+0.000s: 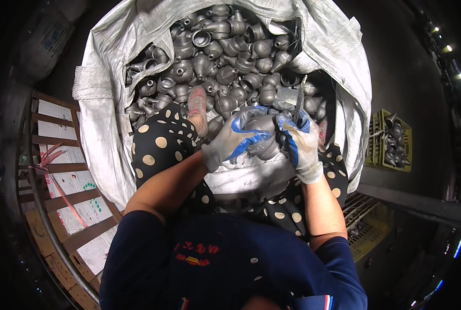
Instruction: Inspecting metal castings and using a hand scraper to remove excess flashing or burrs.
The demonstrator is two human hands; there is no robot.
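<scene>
Grey and bulbous, a part (261,140) sits over the near side of the white sack (99,132), the left hand's (235,137) grip wrapped around it. The right hand (298,140), beside it, grips a dark narrow tool (299,99). Similar pieces (226,75) fill the sack; right of the sack stands a yellow crate (376,133).

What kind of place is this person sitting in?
Probably a factory or workshop, though much of the surroundings is too dark to tell. The signs: a big white sack full of similar gray, bulb-shaped parts, and a yellow crate of gray pieces off to the right.
</scene>
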